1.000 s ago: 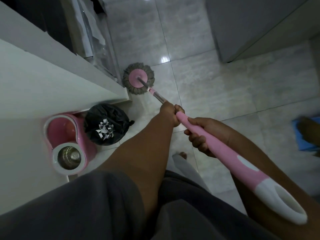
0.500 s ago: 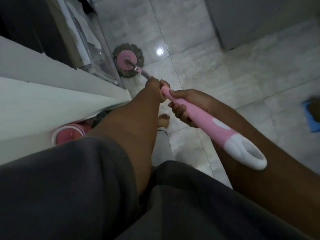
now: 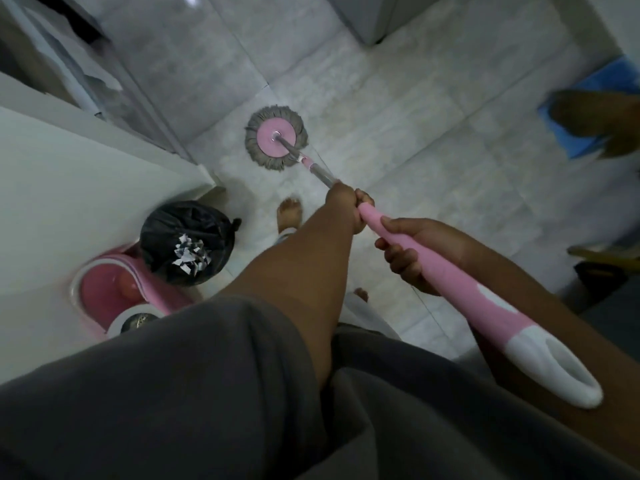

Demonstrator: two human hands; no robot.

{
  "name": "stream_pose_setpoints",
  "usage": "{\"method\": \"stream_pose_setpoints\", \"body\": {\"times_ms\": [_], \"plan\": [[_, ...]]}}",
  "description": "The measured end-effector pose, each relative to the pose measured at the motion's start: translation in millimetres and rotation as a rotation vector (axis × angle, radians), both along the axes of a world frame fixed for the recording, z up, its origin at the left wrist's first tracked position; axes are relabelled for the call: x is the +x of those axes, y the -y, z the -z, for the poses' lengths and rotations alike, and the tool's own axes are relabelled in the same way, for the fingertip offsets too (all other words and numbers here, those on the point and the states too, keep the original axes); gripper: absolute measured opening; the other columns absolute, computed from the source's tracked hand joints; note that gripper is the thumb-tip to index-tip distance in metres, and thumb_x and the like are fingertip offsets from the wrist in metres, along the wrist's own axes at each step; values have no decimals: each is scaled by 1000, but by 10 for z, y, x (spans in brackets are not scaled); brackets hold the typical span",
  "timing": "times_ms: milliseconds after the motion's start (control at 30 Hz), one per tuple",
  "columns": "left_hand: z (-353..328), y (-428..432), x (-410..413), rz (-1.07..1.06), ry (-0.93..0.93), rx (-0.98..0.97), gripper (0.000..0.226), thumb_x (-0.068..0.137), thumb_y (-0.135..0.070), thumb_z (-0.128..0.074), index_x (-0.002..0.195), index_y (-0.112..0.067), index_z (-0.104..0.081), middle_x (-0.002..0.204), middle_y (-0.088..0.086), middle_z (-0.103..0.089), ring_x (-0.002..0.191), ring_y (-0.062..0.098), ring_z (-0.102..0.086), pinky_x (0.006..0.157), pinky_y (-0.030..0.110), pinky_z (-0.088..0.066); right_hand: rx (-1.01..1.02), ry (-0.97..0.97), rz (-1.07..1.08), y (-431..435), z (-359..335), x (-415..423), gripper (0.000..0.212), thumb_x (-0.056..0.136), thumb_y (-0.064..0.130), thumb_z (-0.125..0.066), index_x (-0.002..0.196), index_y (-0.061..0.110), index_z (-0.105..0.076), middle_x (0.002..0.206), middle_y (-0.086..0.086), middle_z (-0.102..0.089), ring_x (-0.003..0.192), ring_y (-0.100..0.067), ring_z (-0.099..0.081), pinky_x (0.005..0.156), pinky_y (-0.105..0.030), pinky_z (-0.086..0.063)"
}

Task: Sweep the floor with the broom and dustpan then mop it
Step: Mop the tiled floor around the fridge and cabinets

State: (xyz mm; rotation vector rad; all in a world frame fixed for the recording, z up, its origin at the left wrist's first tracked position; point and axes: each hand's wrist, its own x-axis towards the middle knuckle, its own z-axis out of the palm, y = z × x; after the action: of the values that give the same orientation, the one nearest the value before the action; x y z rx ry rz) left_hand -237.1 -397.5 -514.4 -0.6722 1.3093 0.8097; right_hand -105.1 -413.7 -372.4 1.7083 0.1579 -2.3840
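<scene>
A spin mop with a round grey-fringed pink head (image 3: pixel 276 137) lies flat on the pale tiled floor (image 3: pixel 398 126) ahead of me. Its metal shaft runs back into a pink handle (image 3: pixel 446 271) with a white looped end. My left hand (image 3: pixel 346 206) grips the shaft where metal meets pink. My right hand (image 3: pixel 412 251) grips the pink handle a little further back. A pink mop bucket (image 3: pixel 110 292) with a spinner basket stands at lower left, partly hidden by my grey sleeve.
A white counter edge (image 3: pixel 104 188) runs along the left, with a tied black rubbish bag (image 3: pixel 188 242) below it beside the bucket. My bare foot (image 3: pixel 290 216) stands near the bag. A blue object (image 3: pixel 588 109) lies at the right; a white cabinet base (image 3: pixel 374 15) at top.
The mop head has been drawn back from beside the left cabinet toward the middle of the floor. The view has tilted down, so bag and bucket show again.
</scene>
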Motion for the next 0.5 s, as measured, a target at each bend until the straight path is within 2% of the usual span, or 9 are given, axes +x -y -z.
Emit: {"method": "stream_pose_setpoints", "body": {"times_ms": [67, 233, 367, 500], "plan": [[-42, 117, 291, 49, 24, -8, 37, 102, -36, -37, 71, -16, -39, 48, -6, -34, 38, 8, -32, 37, 7, -26, 6, 14, 43, 186, -68, 264, 30, 93, 35, -58, 89, 6, -54, 60, 1, -45, 36, -6, -42, 32, -16, -37], [-65, 382, 501, 90, 58, -47, 38, 103, -38, -41, 74, -15, -44, 58, -6, -33, 44, 7, -31, 38, 12, -25, -2, 40, 46, 519, -67, 409, 31, 95, 36, -55, 91, 5, -53, 57, -1, -46, 33, -8, -42, 31, -16, -37], [-60, 255, 300, 98, 16, -65, 39, 103, -34, -38, 69, -15, -41, 55, -5, -32, 42, 8, -30, 39, 11, -23, -6, 50, -54, 303, -43, 215, 33, 96, 38, -53, 88, 6, -53, 54, -1, -47, 32, -8, -42, 31, -16, -37], [38, -205, -57, 15, 1, -14, 40, 104, -37, -35, 70, -16, -37, 57, -6, -31, 42, 8, -29, 38, 14, -23, 14, 64, -86, -166, 22, -172, 36, 96, 40, -53, 83, 7, -52, 52, 0, -47, 31, -7, -40, 30, -15, -35]]}}
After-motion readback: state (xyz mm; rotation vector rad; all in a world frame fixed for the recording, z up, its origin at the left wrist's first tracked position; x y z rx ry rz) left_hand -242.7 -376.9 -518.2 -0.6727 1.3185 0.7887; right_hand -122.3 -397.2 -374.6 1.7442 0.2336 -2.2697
